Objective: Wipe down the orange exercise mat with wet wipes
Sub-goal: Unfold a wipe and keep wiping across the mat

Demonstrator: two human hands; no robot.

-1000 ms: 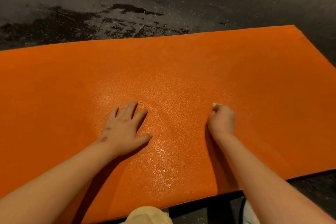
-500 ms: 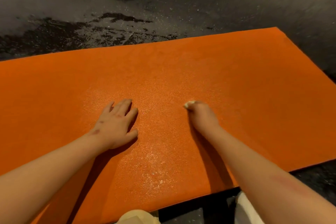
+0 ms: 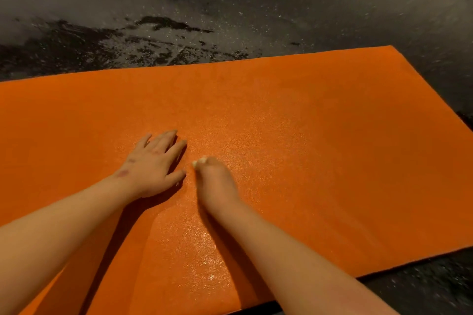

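L hand (image 3: 153,169) lies flat on the orange mat (image 3: 332,135), mid-mat, fingers spread. R hand (image 3: 215,181) is just beside it, fingers curled tight round a small white wipe (image 3: 199,161).

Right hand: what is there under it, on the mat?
A small pale wet wipe sticks out at the front of the right hand, which presses it onto the orange mat. The hand covers the rest of the wipe, so its size and folding cannot be seen.
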